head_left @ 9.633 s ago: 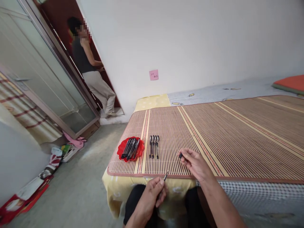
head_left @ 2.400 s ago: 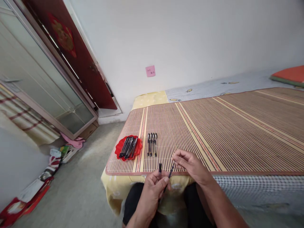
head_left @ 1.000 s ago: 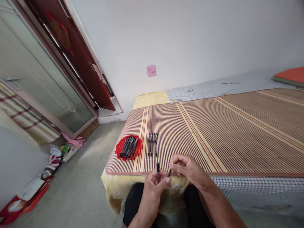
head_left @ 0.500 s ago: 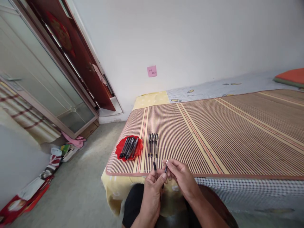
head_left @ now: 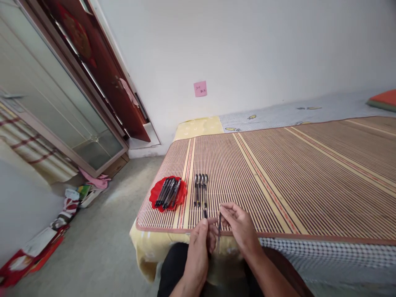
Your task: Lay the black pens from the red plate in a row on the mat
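Observation:
My left hand (head_left: pixel 199 244) is closed around a pen (head_left: pixel 205 214); its black end pokes out above the thumb and the rest is hidden by the fingers. In my right hand (head_left: pixel 240 226), thumb and fingertips pinch the top of a thin dark pen refill (head_left: pixel 218 235), which hangs almost upright between the two hands. Both hands are at the front edge of the striped mat (head_left: pixel 222 165). Just beyond them, several clear-barrelled pens with black caps (head_left: pixel 199 192) lie side by side. To their left, a red scalloped dish (head_left: pixel 153 200) holds a pile of black pens (head_left: pixel 168 192).
The mat covers a bed against a white wall with a pink note (head_left: pixel 200 88). An orange cushion (head_left: pixel 385 99) lies at the far right. On the left stand a glass-panelled door (head_left: pixel 71 103) and a red door (head_left: pixel 123 111); assorted items line the floor.
My right hand has drawn the refill up and away from the left hand, so more of its length shows. The view has shifted slightly.

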{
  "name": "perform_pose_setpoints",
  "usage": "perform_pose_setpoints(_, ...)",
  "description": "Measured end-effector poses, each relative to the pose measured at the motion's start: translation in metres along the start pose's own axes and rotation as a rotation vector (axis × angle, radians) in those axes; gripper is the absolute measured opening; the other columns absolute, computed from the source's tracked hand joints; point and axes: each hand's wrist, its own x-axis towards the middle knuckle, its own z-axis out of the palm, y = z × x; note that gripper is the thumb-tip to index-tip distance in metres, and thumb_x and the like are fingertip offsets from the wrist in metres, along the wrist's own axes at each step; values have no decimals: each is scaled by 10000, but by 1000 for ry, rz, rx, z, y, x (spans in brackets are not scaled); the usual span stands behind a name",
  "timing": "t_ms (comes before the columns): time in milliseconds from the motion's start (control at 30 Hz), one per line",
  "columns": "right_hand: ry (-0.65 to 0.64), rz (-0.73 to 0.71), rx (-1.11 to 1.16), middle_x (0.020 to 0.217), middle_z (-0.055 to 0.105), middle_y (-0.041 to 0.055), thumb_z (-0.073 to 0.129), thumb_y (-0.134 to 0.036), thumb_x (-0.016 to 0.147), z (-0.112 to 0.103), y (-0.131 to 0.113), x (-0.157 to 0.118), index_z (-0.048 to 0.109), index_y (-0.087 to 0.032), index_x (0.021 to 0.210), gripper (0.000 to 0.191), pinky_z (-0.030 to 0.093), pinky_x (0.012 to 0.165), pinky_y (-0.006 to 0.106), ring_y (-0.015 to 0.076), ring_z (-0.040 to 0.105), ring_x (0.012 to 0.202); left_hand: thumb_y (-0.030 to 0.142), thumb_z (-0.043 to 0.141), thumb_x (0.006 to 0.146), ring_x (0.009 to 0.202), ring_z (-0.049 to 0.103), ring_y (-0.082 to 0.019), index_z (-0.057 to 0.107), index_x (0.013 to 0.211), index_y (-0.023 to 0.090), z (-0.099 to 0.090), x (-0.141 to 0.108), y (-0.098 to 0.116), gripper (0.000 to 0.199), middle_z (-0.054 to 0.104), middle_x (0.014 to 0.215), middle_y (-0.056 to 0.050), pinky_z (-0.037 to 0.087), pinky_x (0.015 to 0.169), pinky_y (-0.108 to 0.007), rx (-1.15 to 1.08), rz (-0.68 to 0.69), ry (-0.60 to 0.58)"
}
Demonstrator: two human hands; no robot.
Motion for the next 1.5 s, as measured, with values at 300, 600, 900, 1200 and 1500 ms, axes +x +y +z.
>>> perform_pose_setpoints(300, -121, 5, -88, 539, 590, -34, 811, -502, 690, -15, -15, 41, 663, -161, 851, 404, 388, 442, 215, 97, 498, 461, 590, 708, 793, 509, 472, -103, 753, 997, 83, -1, 32, -1, 549, 566, 575, 13, 353, 517, -217, 131, -10, 20)
perform_pose_setpoints(600, -204, -4, -489, 612, 635, -15, 648, -320, 835, -12, 3, 104, 654, -169, 881, 158, 449, 503, 232, 132, 596, 527, 373, 575, 888, 819, 626, -221, 748, 844, 154, -6, 83, 5, 283, 664, 772, -52, 451, 785, -308, 823, 279, 120)
perform_pose_setpoints(900, -102, -40, -813, 672, 692, 36, 649, -155, 785, 5, 20, 130, 646, -178, 706, 82, 414, 602, 253, 175, 658, 650, 105, 613, 847, 825, 664, -262, 593, 1089, 122, 15, 125, 5, 244, 688, 844, -103, 447, 741, -320, 1212, 343, 150)
perform_pose_setpoints(1200, -127, -102, -855, 796, 737, 68, 580, -132, 829, 3, 25, 130, 705, -182, 889, 148, 432, 631, 264, 188, 681, 722, 126, 475, 948, 1030, 631, -241, 588, 1089, 196, -15, 116, 22, 194, 652, 1076, -87, 485, 937, -404, 1249, 545, 101)
perform_pose_setpoints(1500, -217, -137, -769, 820, 755, 67, 541, -71, 782, -7, 26, 126, 756, -168, 1020, 334, 518, 700, 286, 197, 713, 729, 54, 532, 908, 1060, 560, -268, 618, 1196, 212, -20, 76, -8, 340, 644, 1235, -75, 509, 906, -438, 1496, 675, -304)
